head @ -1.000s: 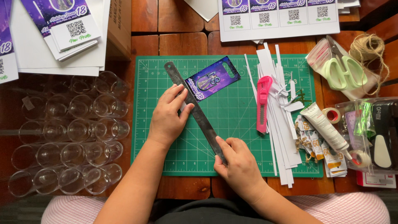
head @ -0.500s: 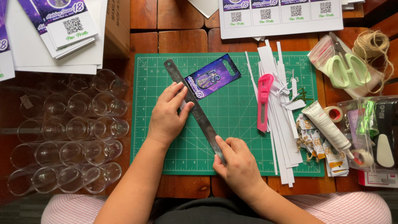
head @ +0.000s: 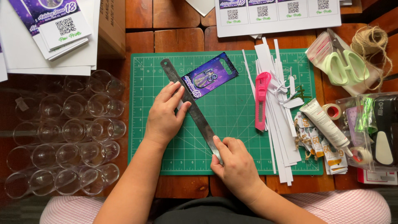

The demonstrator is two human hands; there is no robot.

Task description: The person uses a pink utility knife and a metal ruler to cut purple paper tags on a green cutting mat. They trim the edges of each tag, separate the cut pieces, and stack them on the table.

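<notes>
A steel ruler (head: 195, 112) lies slanted across the green cutting mat (head: 244, 137). My left hand (head: 163, 116) presses flat on its middle with fingers spread. My right hand (head: 236, 166) grips the ruler's near end at the mat's front edge. A purple printed tag (head: 210, 75) rests against the ruler's right edge, just beyond my left fingertips. A pink utility knife (head: 261, 99) lies to the right on the mat, untouched.
Several clear plastic cups (head: 62, 132) lie stacked on their sides at left. White paper strips (head: 282, 124), a glue tube (head: 325, 124), tape roll (head: 331, 111), green scissors (head: 344, 66), twine (head: 371, 41) and a clear box (head: 373, 132) crowd the right. Printed sheets (head: 277, 12) lie at the back.
Both hands and the ruler stay in place; only the camera view has shifted slightly.
</notes>
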